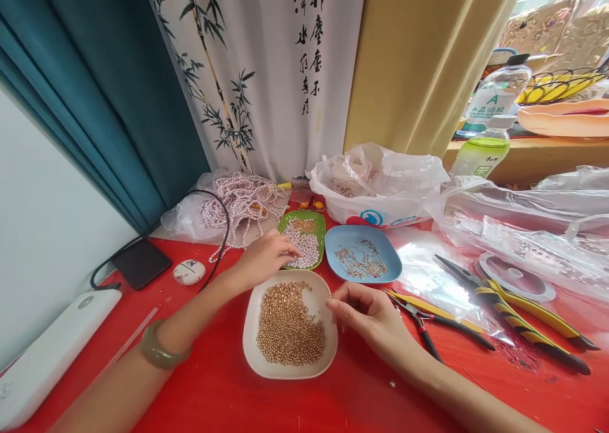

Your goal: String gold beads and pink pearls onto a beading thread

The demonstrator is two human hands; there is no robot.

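My left hand (pixel 270 254) reaches over the green tray (pixel 322 225), its fingertips pinched together at the white pearl beads (pixel 308 248) there; whatever they hold is too small to make out. Beside those pearls lies a small patch of gold beads (pixel 303 225). In front stands a white dish (pixel 286 371) with a heap of small gold beads (pixel 288 328). At that dish's right rim, my right hand (pixel 368 312) has thumb and forefinger pressed together, on something I cannot make out. Behind it, a blue tray (pixel 337 239) holds thin metal pins (pixel 361 262).
Right of the trays lie small pliers (pixel 421 322), large yellow-black pliers (pixel 518 312) and a clear spool (pixel 516 276). Behind are a bag-lined basin (pixel 380 192), a bottle (pixel 483 151) and pearl strands (pixel 238 198). A phone (pixel 141 263) and white case (pixel 189 272) lie left.
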